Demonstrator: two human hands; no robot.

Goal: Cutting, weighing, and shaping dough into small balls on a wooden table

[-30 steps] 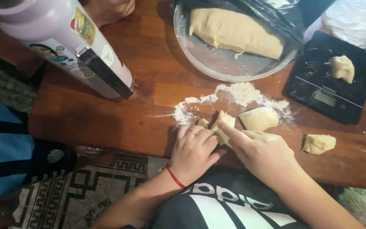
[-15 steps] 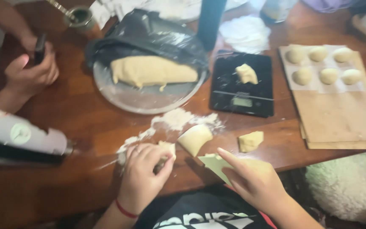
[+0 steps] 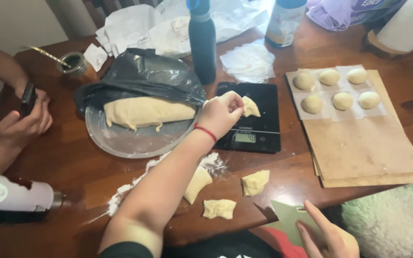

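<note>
On board [image 3: 359,143]: six dough balls [image 3: 330,77]; table: three dough pieces [image 3: 255,182].

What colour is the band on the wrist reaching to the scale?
Red, on the left hand wrist; head view.

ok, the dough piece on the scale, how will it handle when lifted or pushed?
Likely soft and floppy: the dough piece has irregular folded edges, pinched by the left hand over the kitchen scale. Probably tacky: flour is dusted on the table. Being lumpy and flat-bottomed, it is unlikely to roll, unlike the rounded dough balls.
</note>
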